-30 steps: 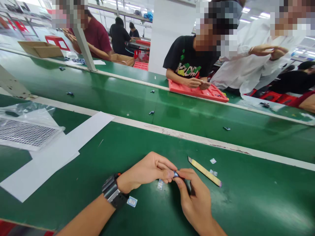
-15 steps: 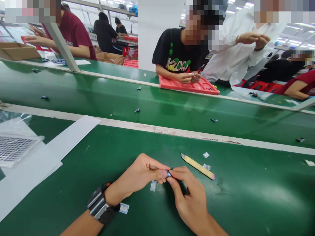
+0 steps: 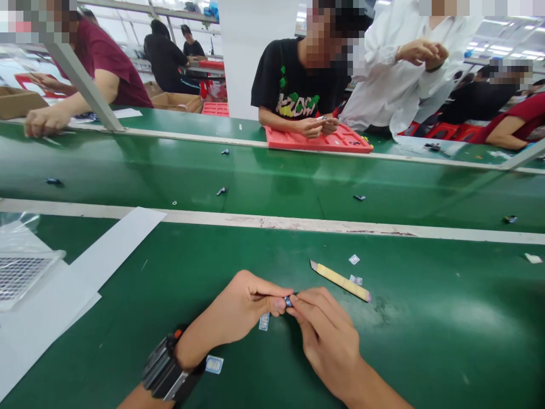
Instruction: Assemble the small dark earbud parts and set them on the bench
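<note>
Green matting is covering the table point(image 3: 426, 341) where a person is pinching a tiny dark blue component point(image 3: 289, 301) between both hands, just above the surface at the near edge. Left hand point(image 3: 238, 312), with a watch point(image 3: 164, 372) on its wrist, is closing thumb and forefinger on one end; right hand point(image 3: 330, 341) is gripping the other with narrowed fingers point(image 3: 298, 309). Small, hard and glossy, the part is probably feather-light and easy to drop, so holding it by its ends looks wise. Small label stickers point(image 3: 264, 322) are lying beside the hands, and a yellow-handled blade point(image 3: 340, 281) is resting further right.
</note>
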Tool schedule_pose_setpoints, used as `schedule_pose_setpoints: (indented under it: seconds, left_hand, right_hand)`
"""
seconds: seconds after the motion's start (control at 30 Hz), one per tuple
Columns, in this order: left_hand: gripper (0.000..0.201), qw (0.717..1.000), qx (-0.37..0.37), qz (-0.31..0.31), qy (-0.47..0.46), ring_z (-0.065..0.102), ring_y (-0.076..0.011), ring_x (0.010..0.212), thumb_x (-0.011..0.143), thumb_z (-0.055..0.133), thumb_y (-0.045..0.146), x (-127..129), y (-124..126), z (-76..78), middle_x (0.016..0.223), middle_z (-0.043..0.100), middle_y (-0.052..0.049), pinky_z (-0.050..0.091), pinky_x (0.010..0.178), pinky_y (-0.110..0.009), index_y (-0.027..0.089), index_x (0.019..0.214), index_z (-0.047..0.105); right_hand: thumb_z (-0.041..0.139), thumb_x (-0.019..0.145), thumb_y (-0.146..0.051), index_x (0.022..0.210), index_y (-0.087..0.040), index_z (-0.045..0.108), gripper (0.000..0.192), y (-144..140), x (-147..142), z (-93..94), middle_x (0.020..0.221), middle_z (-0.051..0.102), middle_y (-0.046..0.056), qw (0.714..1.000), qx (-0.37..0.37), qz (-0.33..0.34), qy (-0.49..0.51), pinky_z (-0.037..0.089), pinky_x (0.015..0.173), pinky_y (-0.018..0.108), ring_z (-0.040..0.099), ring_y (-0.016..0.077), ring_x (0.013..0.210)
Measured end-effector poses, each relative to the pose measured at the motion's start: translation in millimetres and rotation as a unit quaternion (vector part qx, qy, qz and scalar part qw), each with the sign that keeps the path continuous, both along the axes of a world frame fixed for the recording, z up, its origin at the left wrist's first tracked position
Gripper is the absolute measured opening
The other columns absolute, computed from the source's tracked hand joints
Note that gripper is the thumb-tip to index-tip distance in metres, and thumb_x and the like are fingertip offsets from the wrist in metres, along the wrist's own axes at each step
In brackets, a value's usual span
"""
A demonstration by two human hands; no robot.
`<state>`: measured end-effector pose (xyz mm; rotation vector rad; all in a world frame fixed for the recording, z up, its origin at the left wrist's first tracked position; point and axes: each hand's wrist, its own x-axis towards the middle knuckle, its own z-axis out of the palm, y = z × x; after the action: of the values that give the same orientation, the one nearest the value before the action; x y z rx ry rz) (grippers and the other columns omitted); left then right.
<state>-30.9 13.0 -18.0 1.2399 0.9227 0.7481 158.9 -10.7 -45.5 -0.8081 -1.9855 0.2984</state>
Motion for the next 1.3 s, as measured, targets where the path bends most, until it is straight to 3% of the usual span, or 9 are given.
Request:
schedule_pose_setpoints:
  seconds: [0.13,0.23,0.33,0.43,0.67,1.0,1.2,1.3]
  left_hand:
    - [0.024,0.991,0.103,-0.033,0.078,0.064,-0.0159,0.077,0.095,0.058,0.019,0,1,6.7,0.086,0.077,-0.003,0.047,0.070,-0.026,0.019,0.101,0.081]
    - [0.027,0.955,0.227,-0.035,0.187,0.061,-0.0161,0.084,0.097,0.053,0.012,1,1,6.9,0.091,0.073,-0.002,0.046,0.078,-0.027,0.020,0.094,0.079]
    - [0.031,0.920,0.286,-0.027,0.267,0.053,-0.0175,0.085,0.095,0.052,0.006,1,0,1.4,0.086,0.062,-0.002,0.042,0.078,-0.030,0.018,0.073,0.072]
    - [0.034,0.913,0.297,-0.031,0.279,0.048,-0.0177,0.082,0.092,0.053,0.003,0,0,-3.1,0.083,0.056,-0.001,0.040,0.076,-0.031,0.016,0.063,0.065]
    - [0.028,0.908,0.321,-0.056,0.264,0.049,-0.0142,0.075,0.090,0.058,0.003,-5,5,-3.3,0.078,0.058,0.002,0.039,0.080,-0.030,0.017,0.069,0.070]
    - [0.028,0.923,0.303,-0.029,0.233,0.048,-0.0176,0.079,0.086,0.060,-0.001,-4,3,-8.6,0.076,0.062,-0.002,0.038,0.076,-0.029,0.016,0.066,0.071]
    - [0.025,0.936,0.283,-0.022,0.208,0.051,-0.0187,0.081,0.084,0.063,-0.001,-4,2,-5.1,0.078,0.064,-0.003,0.040,0.080,-0.031,0.016,0.074,0.077]
    - [0.021,0.949,0.258,-0.020,0.179,0.056,-0.0180,0.081,0.083,0.066,0.001,-7,6,-3.9,0.079,0.069,-0.003,0.040,0.087,-0.033,0.017,0.080,0.079]
  right_hand:
    - [0.049,0.094,0.004,0.111,-0.016,0.061,0.029,0,4,-4.3,0.090,0.067,0.010,0.999,0.006,-0.004,-0.036,0.054,0.071,0.037,0.057,0.0216,0.082]
    - [0.049,0.094,0.002,0.106,-0.013,0.062,0.024,1,5,-7.1,0.092,0.067,0.011,0.997,-0.006,-0.002,-0.080,0.053,0.070,0.037,0.056,0.0218,0.082]
    - [0.047,0.094,0.003,0.099,-0.013,0.062,0.022,1,3,-8.7,0.091,0.066,0.011,0.988,-0.015,-0.001,-0.151,0.052,0.069,0.037,0.055,0.0222,0.081]
    - [0.044,0.095,0.002,0.090,-0.014,0.062,0.025,2,2,-7.5,0.089,0.065,0.011,0.981,-0.010,0.006,-0.195,0.052,0.069,0.038,0.054,0.0231,0.079]
    - [0.040,0.098,-0.002,0.091,-0.015,0.063,0.028,9,3,3.9,0.084,0.064,0.009,0.967,0.018,0.043,-0.251,0.050,0.068,0.037,0.054,0.0229,0.078]
    - [0.033,0.094,0.002,0.080,-0.016,0.064,0.038,7,-5,17.1,0.073,0.059,0.009,0.954,0.043,0.049,-0.292,0.044,0.061,0.037,0.047,0.0236,0.070]
    - [0.047,0.095,0.000,0.096,-0.015,0.065,0.023,13,3,4.8,0.080,0.068,0.009,0.973,0.064,0.057,-0.214,0.054,0.063,0.033,0.060,0.0201,0.073]
    - [0.051,0.095,-0.001,0.111,-0.017,0.066,0.027,13,7,-5.5,0.087,0.072,0.010,0.981,0.085,0.040,-0.172,0.058,0.068,0.039,0.065,0.0226,0.078]
